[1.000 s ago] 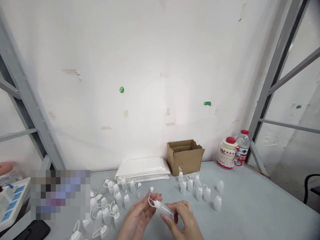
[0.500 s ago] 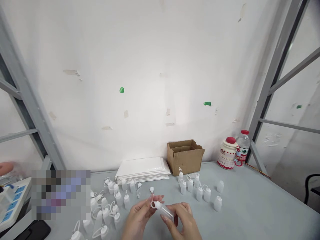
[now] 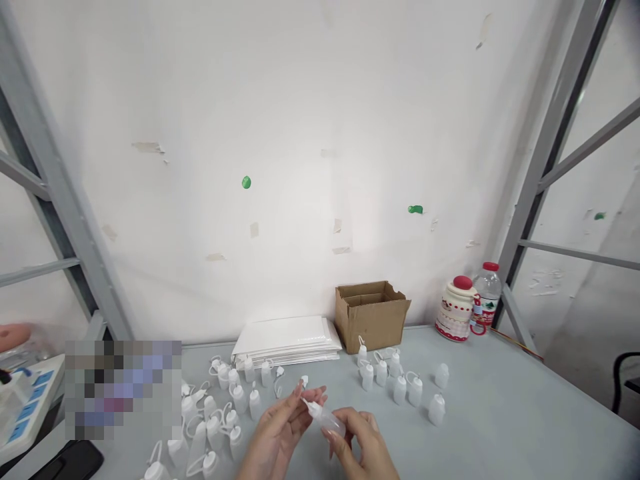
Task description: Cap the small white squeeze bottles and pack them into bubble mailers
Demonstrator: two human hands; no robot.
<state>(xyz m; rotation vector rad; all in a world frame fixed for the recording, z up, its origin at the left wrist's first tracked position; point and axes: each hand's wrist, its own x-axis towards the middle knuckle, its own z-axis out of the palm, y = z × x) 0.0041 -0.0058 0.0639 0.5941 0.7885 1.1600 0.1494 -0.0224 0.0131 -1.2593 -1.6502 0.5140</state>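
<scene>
My right hand [image 3: 367, 440] grips a small translucent squeeze bottle [image 3: 330, 421], tilted with its white nozzle pointing up and left. Close to that nozzle, my left hand [image 3: 283, 430] pinches with thumb and forefinger at what looks like a small white cap [image 3: 305, 381]; its other fingers spread behind the nozzle. The fingertips partly hide the contact. To the left stand several similar bottles [image 3: 214, 433] with looped cap straps. Another group of capped bottles [image 3: 400, 390] stands to the right, near two without visible straps [image 3: 437, 410].
Behind the bottles lie stacked white sheets [image 3: 285, 340] and an open cardboard box [image 3: 373, 323]. A cream jar with a red lid [image 3: 454, 310] and a clear bottle [image 3: 489, 287] stand at the back right. At left are a power strip [image 3: 30, 403] and a black phone [image 3: 70, 461].
The held bottle has turned slightly, and the strap loop seen at its nozzle no longer shows. My left fingertips have risen a little. The view has shifted slightly.
</scene>
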